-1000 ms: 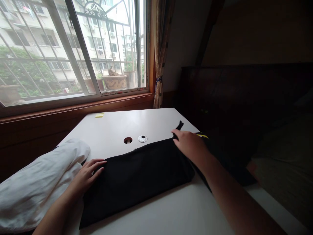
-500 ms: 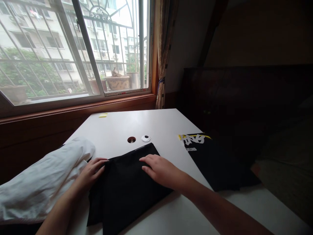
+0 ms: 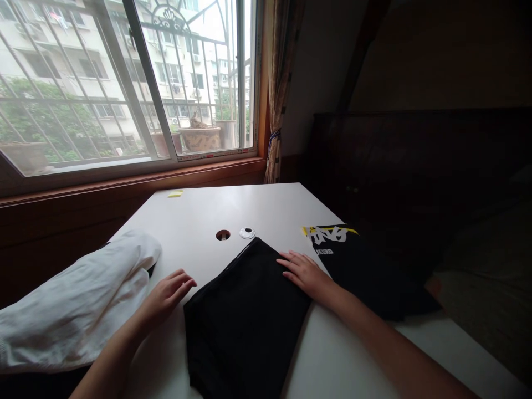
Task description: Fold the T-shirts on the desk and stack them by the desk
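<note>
A folded black cloth (image 3: pixel 245 316) lies in front of me on the white table (image 3: pixel 199 210), one corner pointing toward the window. My right hand (image 3: pixel 305 271) rests on its upper right edge, palm down with fingers stretched out. Just off the cloth's upper left edge is my left hand (image 3: pixel 172 288), its fingers apart and nothing in them.
White cloth (image 3: pixel 83 299) is heaped at the left over something dark. A dark garment with white and yellow print (image 3: pixel 369 277) lies at the right. Beyond the black cloth are a round hole (image 3: pixel 223 235), a white round cover (image 3: pixel 247 233) and a yellow note (image 3: pixel 175 193).
The black cloth has turned clockwise and its left part no longer sticks out. My right hand has moved right along with it. My left hand has come off the cloth.
</note>
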`<action>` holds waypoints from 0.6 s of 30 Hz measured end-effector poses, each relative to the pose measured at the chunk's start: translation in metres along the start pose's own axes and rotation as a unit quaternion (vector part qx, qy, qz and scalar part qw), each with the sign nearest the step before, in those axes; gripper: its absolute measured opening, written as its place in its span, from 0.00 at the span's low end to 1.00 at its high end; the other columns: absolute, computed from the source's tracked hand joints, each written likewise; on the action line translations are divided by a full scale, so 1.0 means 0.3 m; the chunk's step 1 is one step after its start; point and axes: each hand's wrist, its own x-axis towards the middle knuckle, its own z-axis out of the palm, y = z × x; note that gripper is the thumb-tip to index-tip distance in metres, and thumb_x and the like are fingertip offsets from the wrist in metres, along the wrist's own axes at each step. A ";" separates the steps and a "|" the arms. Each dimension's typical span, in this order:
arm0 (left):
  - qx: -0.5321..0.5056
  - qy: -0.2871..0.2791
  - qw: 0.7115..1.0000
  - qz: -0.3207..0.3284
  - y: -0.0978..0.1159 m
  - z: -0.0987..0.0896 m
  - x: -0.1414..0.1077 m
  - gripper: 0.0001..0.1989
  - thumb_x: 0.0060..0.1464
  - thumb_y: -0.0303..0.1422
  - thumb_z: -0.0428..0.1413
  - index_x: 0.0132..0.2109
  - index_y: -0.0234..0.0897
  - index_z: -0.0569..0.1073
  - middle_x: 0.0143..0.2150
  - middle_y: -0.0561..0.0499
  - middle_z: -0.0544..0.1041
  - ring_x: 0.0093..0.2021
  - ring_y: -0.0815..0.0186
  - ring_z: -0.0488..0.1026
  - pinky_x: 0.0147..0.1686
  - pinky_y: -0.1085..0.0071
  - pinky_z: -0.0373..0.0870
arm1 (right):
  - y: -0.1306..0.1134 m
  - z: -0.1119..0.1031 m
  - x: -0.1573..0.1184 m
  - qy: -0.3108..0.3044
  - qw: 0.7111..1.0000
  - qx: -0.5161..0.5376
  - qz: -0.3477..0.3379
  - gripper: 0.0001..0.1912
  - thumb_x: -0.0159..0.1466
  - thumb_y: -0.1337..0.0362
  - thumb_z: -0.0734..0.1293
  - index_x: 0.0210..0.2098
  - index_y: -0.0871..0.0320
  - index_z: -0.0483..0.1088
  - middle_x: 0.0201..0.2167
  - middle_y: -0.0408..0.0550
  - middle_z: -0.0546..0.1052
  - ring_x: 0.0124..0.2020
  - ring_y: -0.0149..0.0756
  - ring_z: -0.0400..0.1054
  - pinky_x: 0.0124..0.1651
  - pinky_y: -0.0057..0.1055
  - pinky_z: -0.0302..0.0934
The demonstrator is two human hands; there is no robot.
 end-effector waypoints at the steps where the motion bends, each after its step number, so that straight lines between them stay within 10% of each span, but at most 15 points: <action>1: 0.018 0.005 1.000 0.012 0.012 0.010 0.001 0.21 0.67 0.49 0.47 0.38 0.42 0.79 0.39 0.48 0.77 0.38 0.59 0.75 0.40 0.66 0.71 | 0.002 0.001 -0.005 0.022 1.000 -0.003 -0.007 0.20 0.74 0.58 0.59 0.64 0.47 0.68 0.66 0.50 0.69 0.69 0.47 0.59 0.69 0.55 0.54; 9: 0.101 -0.028 0.992 0.073 0.042 0.041 -0.025 0.14 0.63 0.47 0.56 0.38 0.41 0.71 0.39 0.49 0.71 0.39 0.60 0.69 0.38 0.67 0.68 | -0.126 -0.019 -0.032 0.126 0.979 0.044 -0.155 0.15 0.67 0.73 0.65 0.50 0.54 0.75 0.51 0.51 0.77 0.57 0.45 0.68 0.61 0.51 0.63; 18: 0.081 -0.069 0.993 0.044 0.005 0.039 -0.015 0.13 0.64 0.45 0.55 0.37 0.41 0.71 0.39 0.50 0.70 0.42 0.59 0.68 0.43 0.65 0.69 | -0.337 0.061 -0.100 -0.010 0.936 0.145 -0.320 0.05 0.62 0.61 0.72 0.34 0.55 0.72 0.35 0.44 0.74 0.33 0.32 0.66 0.38 0.33 0.62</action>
